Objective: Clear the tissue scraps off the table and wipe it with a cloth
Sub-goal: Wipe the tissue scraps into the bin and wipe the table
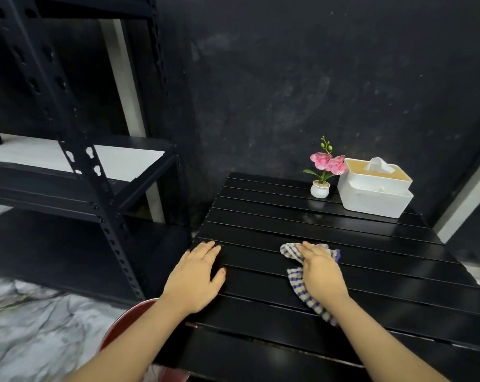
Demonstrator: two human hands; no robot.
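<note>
Cloth (pixel 302 282) sits mid-table (pixel 371 244), pinned under a flat, open right hand (pixel 320 271); left hand (pixel 197 274) rests empty, palm down. Wipe along the slats so grooves don't catch.

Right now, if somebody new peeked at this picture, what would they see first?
Probably the pink flower in its little white pot, bright against the dark wall at the far end of the black slatted table, beside the white tissue box. Next, the right hand pressing a striped cloth flat on the table, while the left hand rests open near the table's left edge.
</note>
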